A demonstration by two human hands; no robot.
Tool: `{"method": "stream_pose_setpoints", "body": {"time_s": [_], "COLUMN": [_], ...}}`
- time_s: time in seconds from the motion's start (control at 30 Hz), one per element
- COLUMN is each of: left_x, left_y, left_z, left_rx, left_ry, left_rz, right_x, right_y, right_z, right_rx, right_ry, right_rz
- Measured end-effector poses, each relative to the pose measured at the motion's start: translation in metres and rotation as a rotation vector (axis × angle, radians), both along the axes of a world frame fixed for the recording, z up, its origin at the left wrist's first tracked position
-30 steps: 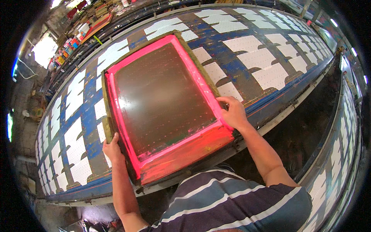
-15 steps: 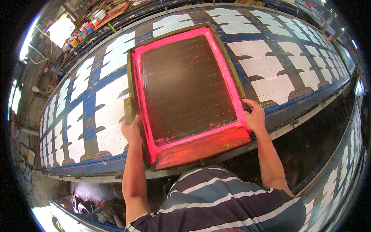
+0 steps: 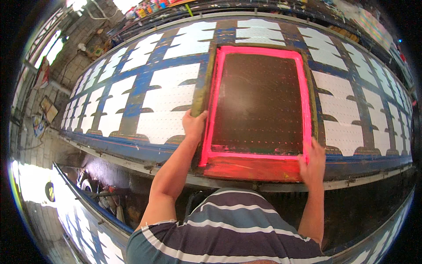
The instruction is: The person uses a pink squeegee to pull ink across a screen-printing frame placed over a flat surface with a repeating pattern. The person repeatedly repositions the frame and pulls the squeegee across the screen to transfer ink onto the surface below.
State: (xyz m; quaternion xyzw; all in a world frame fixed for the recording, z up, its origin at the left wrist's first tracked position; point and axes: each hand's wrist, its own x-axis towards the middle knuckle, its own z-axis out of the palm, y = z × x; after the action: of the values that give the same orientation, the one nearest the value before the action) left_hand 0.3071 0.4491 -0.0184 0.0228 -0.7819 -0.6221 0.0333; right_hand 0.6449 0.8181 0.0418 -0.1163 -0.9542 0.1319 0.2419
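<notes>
Now the frame (image 3: 263, 103) has shifted rightward between white pieces (image 3: 169, 105), left hand (image 3: 194, 125) clamped on, blurred right hand (image 3: 313, 163) apparently too.

L hand (image 3: 194, 125) gripping L edge of screen-printing frame (image 3: 261, 105), my R hand (image 3: 313, 165) on its lower R corner, bit blurred. Dk mesh (image 3: 272, 92), bright pink border (image 3: 259, 155), red-smeared strip (image 3: 255, 168) nr me. Frame's over long blue/brn print table (image 3: 132, 105); can't tell if touching. White dotted panels (image 3: 170, 99) in rows, L & R. Small coloured containers (image 3: 147, 9) past far edge, upper L. My striped shirt (image 3: 224, 235) below.
</notes>
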Motion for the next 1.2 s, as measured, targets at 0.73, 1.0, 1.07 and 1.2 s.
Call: {"method": "stream_pose_setpoints", "body": {"time_s": [0.73,1.0,1.07,1.2], "left_x": [-0.003,0.001,0.001,0.0], "left_y": [0.004,0.005,0.004,0.003], "left_z": [-0.009,-0.003,-0.002,-0.001], "left_rx": [-0.06,-0.1,-0.119,-0.069], "left_ry": [0.103,0.116,0.113,0.018], "left_rz": [0.086,0.112,0.097,0.02], "right_x": [-0.066,-0.052,-0.065,-0.111], "right_y": [-0.148,-0.165,-0.161,-0.134], "right_z": [0.054,0.011,0.002,-0.013], "right_rx": [0.039,0.181,0.209,0.227], "right_ry": [-0.55,-0.295,-0.261,-0.179], "right_rz": [0.293,0.265,0.247,0.243]}}
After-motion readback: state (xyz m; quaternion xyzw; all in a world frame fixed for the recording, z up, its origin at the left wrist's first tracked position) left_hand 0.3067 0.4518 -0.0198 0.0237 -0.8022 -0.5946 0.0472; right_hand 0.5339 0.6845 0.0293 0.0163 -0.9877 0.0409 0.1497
